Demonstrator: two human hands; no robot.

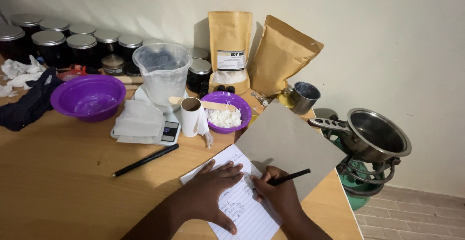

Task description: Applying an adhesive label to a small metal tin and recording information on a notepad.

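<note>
A lined sheet of paper (242, 206) with handwriting lies at the front of the wooden table (63, 172). My left hand (210, 191) rests flat on it, fingers spread, pinning it down. My right hand (276, 194) is closed around a thin black pen (290, 176) whose tip meets the paper. A grey sheet of card (288, 145) lies tilted just beyond the paper, partly under it.
A second black pen (145, 160) lies to the left. Behind stand a small purple bowl of white flakes (226, 113), a cardboard tube (190, 116), a clear jug on a scale (163, 73), a large purple bowl (88, 96), dark jars (53, 44), two kraft pouches (230, 46) and a metal cup (304, 96). A steel pot (375, 133) sits on a burner off the table's right edge.
</note>
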